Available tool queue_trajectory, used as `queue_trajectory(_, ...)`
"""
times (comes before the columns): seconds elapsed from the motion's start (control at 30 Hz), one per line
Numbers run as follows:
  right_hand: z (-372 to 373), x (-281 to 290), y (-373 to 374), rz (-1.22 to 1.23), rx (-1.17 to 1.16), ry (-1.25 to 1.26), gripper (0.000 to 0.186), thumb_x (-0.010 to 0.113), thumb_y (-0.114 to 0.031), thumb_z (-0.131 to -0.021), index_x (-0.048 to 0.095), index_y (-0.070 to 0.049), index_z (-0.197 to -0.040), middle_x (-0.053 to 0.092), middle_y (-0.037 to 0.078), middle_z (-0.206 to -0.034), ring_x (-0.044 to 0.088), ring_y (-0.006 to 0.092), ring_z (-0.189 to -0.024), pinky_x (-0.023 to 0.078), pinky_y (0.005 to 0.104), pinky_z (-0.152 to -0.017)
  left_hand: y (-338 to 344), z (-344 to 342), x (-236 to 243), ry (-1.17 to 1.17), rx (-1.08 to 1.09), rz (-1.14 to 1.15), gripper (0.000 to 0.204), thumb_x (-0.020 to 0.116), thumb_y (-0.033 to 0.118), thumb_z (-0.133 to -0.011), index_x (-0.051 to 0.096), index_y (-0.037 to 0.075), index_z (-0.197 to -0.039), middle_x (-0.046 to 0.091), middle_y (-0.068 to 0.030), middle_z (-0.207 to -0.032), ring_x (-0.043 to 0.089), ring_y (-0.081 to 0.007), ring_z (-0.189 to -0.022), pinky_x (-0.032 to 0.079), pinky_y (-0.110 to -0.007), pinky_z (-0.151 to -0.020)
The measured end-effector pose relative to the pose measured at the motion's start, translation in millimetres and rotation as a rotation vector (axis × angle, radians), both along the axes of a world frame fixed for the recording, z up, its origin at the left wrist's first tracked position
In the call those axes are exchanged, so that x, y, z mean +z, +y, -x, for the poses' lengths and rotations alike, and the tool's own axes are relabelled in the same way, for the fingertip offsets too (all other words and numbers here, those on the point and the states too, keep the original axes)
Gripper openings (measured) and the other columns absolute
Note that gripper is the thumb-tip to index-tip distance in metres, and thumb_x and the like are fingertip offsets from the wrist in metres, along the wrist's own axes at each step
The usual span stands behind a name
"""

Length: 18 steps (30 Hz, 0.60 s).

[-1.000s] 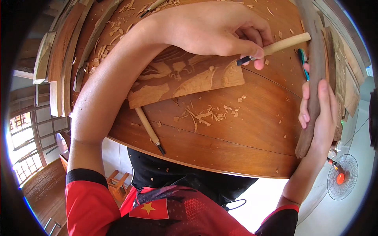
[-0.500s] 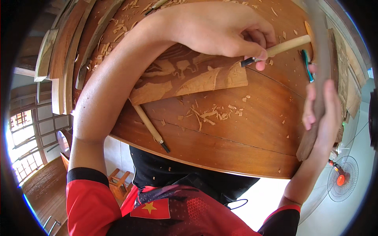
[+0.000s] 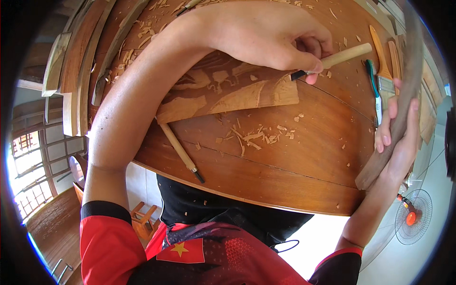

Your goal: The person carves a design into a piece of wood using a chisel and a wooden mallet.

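My left hand [image 3: 280,40] reaches across from the left, its fingers closed around a carving chisel [image 3: 349,55] with a pale wooden handle. The chisel leans, its dark metal end meeting the right end of a carved wooden board [image 3: 270,95]. Part of the board lies hidden under my left arm; raised shapes and lighter cut areas show on its face. At the right, my right hand [image 3: 403,142] is wrapped round a long brown wooden bar [image 3: 412,76], held tilted and apart from the chisel handle.
A second chisel [image 3: 176,146] lies by the board's lower left corner. Wood shavings [image 3: 259,137] are scattered on the brown table [image 3: 285,178]. Along the right lie a brush [image 3: 384,66] and a green-and-white toothbrush [image 3: 373,85]. Wooden planks [image 3: 76,71] stand at the left; a fan [image 3: 412,216] is beyond.
My right hand has swung the wooden bar to the right, away from the chisel handle, uncovering the brush. My left hand and the chisel stay nearly in place.
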State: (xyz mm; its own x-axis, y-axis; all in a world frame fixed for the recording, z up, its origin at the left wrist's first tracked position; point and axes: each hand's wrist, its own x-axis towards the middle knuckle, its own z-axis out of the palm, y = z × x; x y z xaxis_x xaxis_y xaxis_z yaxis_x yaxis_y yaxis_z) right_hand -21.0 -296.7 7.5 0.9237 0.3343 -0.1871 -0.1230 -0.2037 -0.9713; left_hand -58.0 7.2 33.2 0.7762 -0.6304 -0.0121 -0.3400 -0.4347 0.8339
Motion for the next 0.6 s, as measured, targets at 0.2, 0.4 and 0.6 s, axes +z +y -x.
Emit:
queue_trajectory(0.2, -5.6, -1.8, -0.7, -0.148, -0.070, -0.049, 0.058, 0.045, -0.047, -0.111, 0.054, 0.003, -0.138, 0.053, 0.000, -0.086, 0.041, 0.0047, -0.048, 0.033, 0.0225, -0.040, 4.5, -10.0, -30.1, 0.128, -0.037, 0.258, 0.026, 0.056, 0.012, -0.103, 0.055, -0.004, -0.123, 0.068, -0.0145, -0.100, 0.065, -0.0218, -0.092, 0.052, -0.037, -0.085)
queue_trajectory(0.4, 0.8, -1.1, 3.8, 0.160, 0.127, 0.083, 0.057, 0.042, -0.045, -0.112, 0.054, 0.003, -0.141, 0.051, 0.000, -0.086, 0.040, 0.0051, -0.048, 0.034, 0.0213, -0.041, -6.5, -1.9, -31.0, 0.045, 0.114, 0.038, 0.030, 0.060, 0.011, -0.099, 0.062, -0.002, -0.126, 0.073, -0.0050, -0.093, 0.066, -0.0113, -0.085, 0.051, -0.028, -0.075)
queue_trajectory(0.6, 1.7, -7.9, 5.6, 0.023, 0.124, 0.004, 0.057, 0.041, -0.043, -0.112, 0.053, 0.004, -0.142, 0.053, 0.002, -0.086, 0.042, 0.0048, -0.047, 0.034, 0.0216, -0.040, -3.7, -4.4, -37.3, 0.079, 0.148, 0.115, 0.032, 0.061, 0.013, -0.098, 0.060, -0.002, -0.126, 0.069, -0.0046, -0.089, 0.064, -0.0120, -0.083, 0.049, -0.027, -0.074)
